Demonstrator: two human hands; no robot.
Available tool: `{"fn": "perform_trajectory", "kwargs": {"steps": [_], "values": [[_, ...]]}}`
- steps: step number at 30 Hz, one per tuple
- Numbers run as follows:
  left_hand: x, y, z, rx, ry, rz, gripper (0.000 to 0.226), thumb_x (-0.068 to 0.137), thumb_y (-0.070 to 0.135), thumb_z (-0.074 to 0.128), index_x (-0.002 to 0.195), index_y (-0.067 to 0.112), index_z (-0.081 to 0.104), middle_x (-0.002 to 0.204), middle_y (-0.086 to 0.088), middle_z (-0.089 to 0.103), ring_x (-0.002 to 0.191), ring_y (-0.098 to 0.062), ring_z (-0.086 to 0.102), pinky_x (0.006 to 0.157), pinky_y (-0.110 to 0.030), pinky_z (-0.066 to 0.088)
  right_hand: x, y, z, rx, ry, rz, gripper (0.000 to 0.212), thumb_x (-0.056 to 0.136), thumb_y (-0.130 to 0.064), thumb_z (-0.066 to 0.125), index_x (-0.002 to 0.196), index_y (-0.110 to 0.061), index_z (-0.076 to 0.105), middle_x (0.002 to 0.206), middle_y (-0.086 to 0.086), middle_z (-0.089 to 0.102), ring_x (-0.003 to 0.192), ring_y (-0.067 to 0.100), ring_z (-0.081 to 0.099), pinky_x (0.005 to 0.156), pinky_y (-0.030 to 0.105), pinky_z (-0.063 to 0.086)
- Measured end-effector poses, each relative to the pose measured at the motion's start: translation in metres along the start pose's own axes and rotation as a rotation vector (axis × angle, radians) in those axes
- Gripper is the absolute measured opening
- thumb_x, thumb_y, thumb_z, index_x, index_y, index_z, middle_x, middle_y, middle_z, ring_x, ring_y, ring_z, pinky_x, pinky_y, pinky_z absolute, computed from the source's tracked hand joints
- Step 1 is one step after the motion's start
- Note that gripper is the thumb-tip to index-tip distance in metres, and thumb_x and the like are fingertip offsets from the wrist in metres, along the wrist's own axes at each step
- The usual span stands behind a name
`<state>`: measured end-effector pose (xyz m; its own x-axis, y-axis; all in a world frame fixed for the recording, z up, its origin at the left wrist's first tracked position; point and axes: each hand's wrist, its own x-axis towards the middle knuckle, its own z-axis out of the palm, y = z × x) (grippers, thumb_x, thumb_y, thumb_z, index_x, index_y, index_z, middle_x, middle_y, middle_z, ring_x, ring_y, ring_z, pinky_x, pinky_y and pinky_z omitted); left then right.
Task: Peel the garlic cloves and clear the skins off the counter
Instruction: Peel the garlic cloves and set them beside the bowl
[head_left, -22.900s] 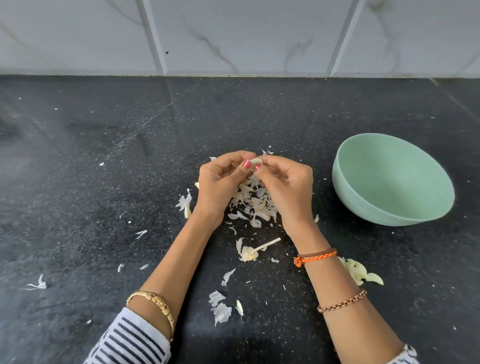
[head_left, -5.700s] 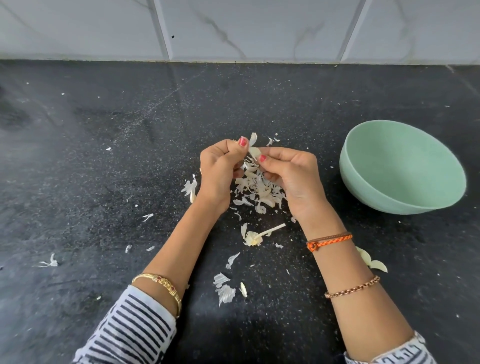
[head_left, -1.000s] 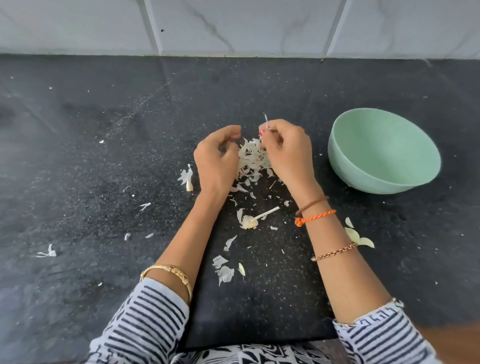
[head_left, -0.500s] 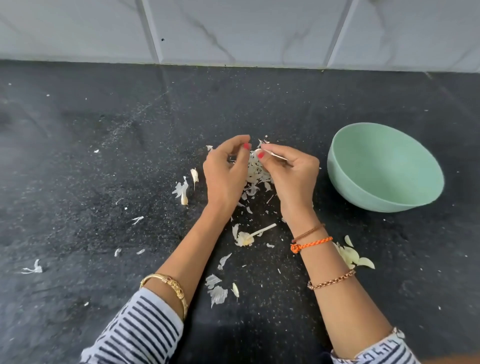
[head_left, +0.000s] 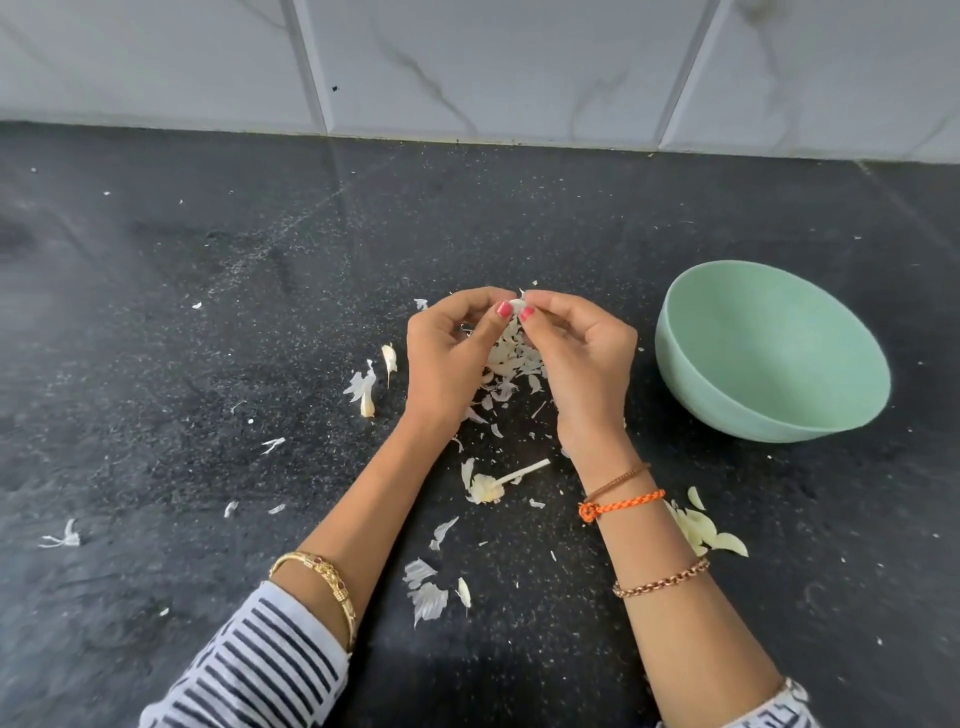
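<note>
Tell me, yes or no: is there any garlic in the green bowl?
No. The green bowl shows only its bare inner wall, while the peeled cloves lie on the counter beside the right forearm.

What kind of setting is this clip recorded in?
Most likely a home kitchen: a dark speckled stone counter meets a marble-look tiled wall, a green bowl sits on it, and both hands peel a garlic clove over a heap of skins.
</note>
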<state>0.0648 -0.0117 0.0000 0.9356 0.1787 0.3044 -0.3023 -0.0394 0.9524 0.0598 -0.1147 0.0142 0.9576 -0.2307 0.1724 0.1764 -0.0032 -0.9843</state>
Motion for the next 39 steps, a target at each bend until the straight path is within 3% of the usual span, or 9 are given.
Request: {"fn": "perform_trajectory", "kwargs": {"steps": [5,9,14,21,27,32,39], "values": [[0.0006,-0.0017,-0.0007,-0.116,0.024,-0.068,0.008,0.084,0.017,0.063,0.084,0.018,0.070,0.082,0.002,0.070,0.082,-0.021,0.062,0.081,-0.036,0.052,0.0017,0.0007,-0.0009,-0.061,-0.070,-0.046,0.020,0.082,0.002,0.066,0.095,-0.013,0.068,0.083,-0.005,0.068,0.077,0.002,0.066,0.074,0.022,0.055],[0.0017,0.0000,-0.0017,-0.110,-0.007,-0.054,0.009,0.083,0.021,0.060,0.083,0.022,0.069,0.081,0.008,0.069,0.082,-0.018,0.061,0.082,-0.040,0.051,0.0013,0.0029,0.0001,-0.139,-0.080,-0.076,0.018,0.082,0.001,0.066,0.093,-0.013,0.069,0.081,-0.007,0.068,0.076,0.006,0.066,0.072,0.024,0.056],[0.0023,-0.0016,-0.0021,-0.071,-0.019,-0.032,0.009,0.084,0.019,0.058,0.083,0.025,0.066,0.077,0.016,0.067,0.080,-0.010,0.060,0.080,-0.034,0.051,0.0003,0.0033,0.0000,-0.142,-0.075,-0.089,0.014,0.079,-0.001,0.070,0.086,-0.014,0.069,0.078,-0.004,0.069,0.072,0.008,0.067,0.070,0.024,0.056],[0.0023,0.0005,-0.0008,-0.122,-0.063,-0.054,0.021,0.090,0.001,0.054,0.082,0.019,0.062,0.069,0.018,0.065,0.070,0.004,0.059,0.070,-0.015,0.048,-0.0001,0.0053,0.0006,-0.167,-0.065,-0.084,0.015,0.077,-0.003,0.072,0.079,-0.016,0.067,0.075,-0.003,0.069,0.071,0.011,0.068,0.068,0.026,0.057],[0.0004,0.0015,0.0004,-0.274,-0.095,-0.095,0.014,0.088,0.000,0.055,0.088,0.014,0.057,0.067,0.011,0.063,0.064,-0.002,0.059,0.069,-0.017,0.050,0.0002,0.0052,0.0000,-0.165,-0.054,-0.105,0.019,0.077,-0.001,0.072,0.075,-0.018,0.066,0.074,-0.001,0.068,0.072,0.015,0.069,0.069,0.027,0.057],[0.0017,0.0030,-0.0010,-0.399,-0.134,-0.129,0.021,0.087,-0.002,0.056,0.092,0.014,0.042,0.062,0.007,0.066,0.062,-0.007,0.061,0.072,-0.020,0.050,-0.0009,0.0054,0.0004,-0.216,-0.044,-0.175,0.008,0.077,0.002,0.071,0.080,-0.005,0.069,0.073,-0.001,0.067,0.071,0.011,0.068,0.067,0.022,0.055],[0.0034,0.0028,-0.0032,-0.440,-0.136,-0.126,0.028,0.078,0.007,0.056,0.092,0.018,0.034,0.062,0.005,0.065,0.060,-0.008,0.060,0.071,-0.021,0.049,-0.0064,0.0049,0.0061,-0.322,0.034,-0.309,0.006,0.079,0.002,0.069,0.080,-0.003,0.069,0.073,-0.004,0.066,0.067,0.009,0.066,0.062,0.016,0.053]]}}
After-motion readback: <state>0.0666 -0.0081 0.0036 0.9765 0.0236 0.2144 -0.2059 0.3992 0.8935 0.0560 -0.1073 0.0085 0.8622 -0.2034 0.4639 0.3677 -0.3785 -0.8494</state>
